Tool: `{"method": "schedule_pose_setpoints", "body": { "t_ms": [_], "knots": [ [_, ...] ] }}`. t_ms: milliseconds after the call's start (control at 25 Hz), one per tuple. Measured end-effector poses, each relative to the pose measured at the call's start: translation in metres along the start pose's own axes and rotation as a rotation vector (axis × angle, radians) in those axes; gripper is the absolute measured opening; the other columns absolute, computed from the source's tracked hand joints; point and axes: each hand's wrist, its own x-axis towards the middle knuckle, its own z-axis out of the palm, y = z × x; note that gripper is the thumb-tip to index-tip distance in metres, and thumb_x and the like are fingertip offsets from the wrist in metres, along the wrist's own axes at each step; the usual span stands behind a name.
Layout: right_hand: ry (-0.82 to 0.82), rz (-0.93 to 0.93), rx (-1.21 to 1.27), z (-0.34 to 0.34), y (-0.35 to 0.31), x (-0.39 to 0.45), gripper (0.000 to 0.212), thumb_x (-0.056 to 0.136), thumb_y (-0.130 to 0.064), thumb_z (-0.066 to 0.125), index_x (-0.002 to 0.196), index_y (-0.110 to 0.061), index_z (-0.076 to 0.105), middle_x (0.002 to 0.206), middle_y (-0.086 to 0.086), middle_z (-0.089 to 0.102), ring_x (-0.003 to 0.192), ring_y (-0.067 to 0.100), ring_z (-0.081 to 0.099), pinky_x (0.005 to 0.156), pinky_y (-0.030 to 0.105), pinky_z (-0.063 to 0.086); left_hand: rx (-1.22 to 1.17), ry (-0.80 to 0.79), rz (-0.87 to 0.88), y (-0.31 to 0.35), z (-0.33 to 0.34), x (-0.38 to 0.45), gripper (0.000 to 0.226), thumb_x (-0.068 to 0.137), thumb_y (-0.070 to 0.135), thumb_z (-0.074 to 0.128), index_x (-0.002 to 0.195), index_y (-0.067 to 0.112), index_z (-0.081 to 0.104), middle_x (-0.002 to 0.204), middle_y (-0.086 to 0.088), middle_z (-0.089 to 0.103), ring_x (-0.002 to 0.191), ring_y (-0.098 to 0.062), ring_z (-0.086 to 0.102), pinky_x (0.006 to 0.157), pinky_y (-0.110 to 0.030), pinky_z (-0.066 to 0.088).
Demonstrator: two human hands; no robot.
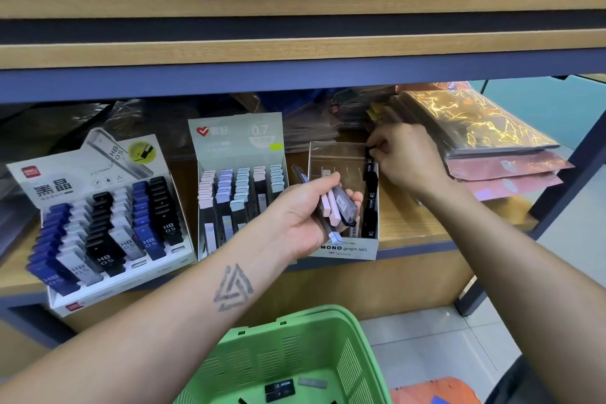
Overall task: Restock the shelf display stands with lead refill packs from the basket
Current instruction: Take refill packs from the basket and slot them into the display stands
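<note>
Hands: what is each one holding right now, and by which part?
Left hand grips a bundle of lead refill packs around their middles. Right hand pinches the top end of a black pack over the MONO stand.

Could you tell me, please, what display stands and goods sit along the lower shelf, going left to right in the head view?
HB 0.5 lead stand → 0.7 lead stand → clear MONO graph stand → stack of shiny foil packs.

Wooden shelf (413, 226), three lead display stands (108, 223) side by side, foil packs (485, 138) stacked right
</note>
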Motion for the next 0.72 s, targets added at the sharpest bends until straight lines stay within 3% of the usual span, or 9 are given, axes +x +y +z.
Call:
{"method": "schedule_pose_setpoints", "body": {
  "t_ms": [240, 360, 480, 600, 720],
  "knots": [
    [-0.022, 0.028, -0.128, 0.011, -0.001, 0.001, 0.019, 0.086, -0.009, 0.064, 0.097, -0.015, 0.078, 0.098, 0.01, 0.074, 0.089, 0.035, 0.067, 0.072, 0.047, 0.059, 0.018, -0.015, 0.021, 0.006, 0.005, 0.0, 0.009, 0.096, 0.009, 0.063, 0.1, 0.003, 0.058, 0.079, -0.018, 0.063, 0.062, -0.027, 0.068, 0.059, -0.034, 0.061],
    [0.005, 0.022, -0.16, 0.011, -0.004, 0.001, 0.022, 0.089, -0.015, 0.059, 0.101, -0.015, 0.078, 0.1, 0.01, 0.074, 0.09, 0.032, 0.067, 0.074, 0.043, 0.059, 0.052, -0.028, 0.046, 0.003, 0.002, -0.001, 0.02, 0.099, 0.009, 0.059, 0.117, 0.001, 0.062, 0.084, -0.019, 0.067, 0.065, -0.027, 0.07, 0.062, -0.035, 0.062],
    [-0.092, 0.031, 0.184, 0.001, -0.024, -0.004, 0.022, 0.092, -0.019, 0.063, 0.108, -0.018, 0.078, 0.104, 0.001, 0.075, 0.096, 0.018, 0.068, 0.084, 0.034, 0.055, 0.069, -0.027, 0.071, 0.002, -0.003, -0.003, 0.028, 0.102, 0.008, 0.053, 0.127, -0.002, 0.058, 0.086, -0.021, 0.067, 0.067, -0.027, 0.07, 0.062, -0.035, 0.062],
    [-0.452, 0.22, 0.747, -0.018, -0.047, -0.019, 0.015, 0.095, -0.021, 0.069, 0.106, -0.016, 0.077, 0.081, -0.003, 0.074, 0.079, 0.009, 0.07, 0.079, 0.03, 0.054, 0.064, -0.053, 0.079, 0.004, -0.005, -0.01, 0.019, 0.104, 0.005, 0.046, 0.113, -0.005, 0.058, 0.082, -0.023, 0.067, 0.066, -0.027, 0.07, 0.058, -0.036, 0.062],
    [-0.671, 0.304, 0.93, -0.03, -0.052, -0.03, 0.018, 0.096, -0.02, 0.067, 0.107, -0.009, 0.077, 0.067, 0.002, 0.067, 0.076, 0.013, 0.066, 0.078, 0.033, 0.056, 0.065, -0.054, 0.116, 0.003, -0.009, -0.017, 0.02, 0.104, 0.002, 0.044, 0.111, -0.012, 0.057, 0.077, -0.026, 0.068, 0.062, -0.028, 0.07, 0.056, -0.038, 0.062]
  ]
}}
